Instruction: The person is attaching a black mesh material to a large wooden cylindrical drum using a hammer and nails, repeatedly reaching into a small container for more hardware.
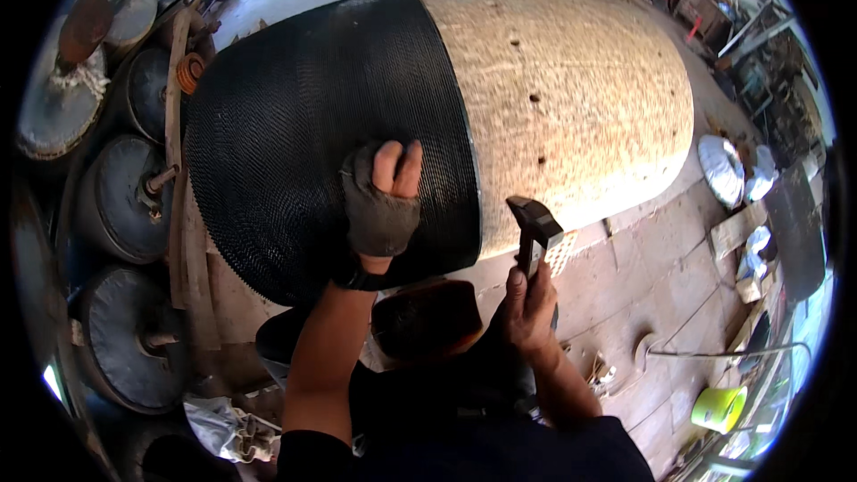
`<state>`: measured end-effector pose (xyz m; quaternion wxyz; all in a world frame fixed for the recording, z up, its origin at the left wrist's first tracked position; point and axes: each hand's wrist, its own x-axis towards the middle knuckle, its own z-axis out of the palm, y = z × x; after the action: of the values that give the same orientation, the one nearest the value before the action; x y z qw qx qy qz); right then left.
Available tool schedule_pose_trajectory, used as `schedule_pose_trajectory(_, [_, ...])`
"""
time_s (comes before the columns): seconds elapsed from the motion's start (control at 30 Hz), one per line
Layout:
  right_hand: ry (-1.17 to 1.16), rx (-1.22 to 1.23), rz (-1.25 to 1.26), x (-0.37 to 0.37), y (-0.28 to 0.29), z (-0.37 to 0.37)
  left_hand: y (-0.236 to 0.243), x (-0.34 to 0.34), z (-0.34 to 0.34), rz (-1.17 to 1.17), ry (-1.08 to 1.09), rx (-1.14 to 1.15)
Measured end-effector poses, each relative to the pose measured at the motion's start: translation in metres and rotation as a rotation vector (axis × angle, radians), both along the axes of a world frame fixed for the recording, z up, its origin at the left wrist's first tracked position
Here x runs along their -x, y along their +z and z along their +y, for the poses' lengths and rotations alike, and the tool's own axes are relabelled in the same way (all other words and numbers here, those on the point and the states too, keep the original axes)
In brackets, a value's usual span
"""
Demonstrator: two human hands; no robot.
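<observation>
A large drum lies across my view, its left part covered in black ribbed material (312, 80), its right part pale and speckled (580, 80) with several dark holes. My left hand (382, 196), in a dark fingerless glove with a black band at the wrist, rests against the black part, fingers curled and close together; anything inside them is hidden. My right hand (528, 308) grips the handle of a hammer (528, 214), its metal head raised just right of the seam between the two parts.
Several dark drums (120, 339) with axles line the left side, beside wooden planks (201, 303). Below the big drum is a dark reddish container (424, 321). At right lie a silver round object (719, 170), boards (736, 228), a bent metal rod (714, 353) and a lime-green bucket (719, 406).
</observation>
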<state>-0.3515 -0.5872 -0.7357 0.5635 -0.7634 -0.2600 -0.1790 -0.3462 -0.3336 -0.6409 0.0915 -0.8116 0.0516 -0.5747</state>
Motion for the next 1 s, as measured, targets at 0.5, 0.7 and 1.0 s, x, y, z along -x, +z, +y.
schedule_pose_trajectory(0.5, [-0.068,0.113,0.149,0.000,-0.083,-0.025,-0.093,0.016,-0.094,0.204,-0.405,0.358])
schedule_pose_trajectory(0.7, [-0.065,0.097,0.152,0.002,-0.081,-0.027,-0.099,0.012,-0.092,0.222,-0.427,0.420])
schedule_pose_trajectory(1.0, [-0.033,0.003,0.140,0.004,-0.082,-0.018,-0.094,0.014,-0.096,0.265,-0.375,0.384])
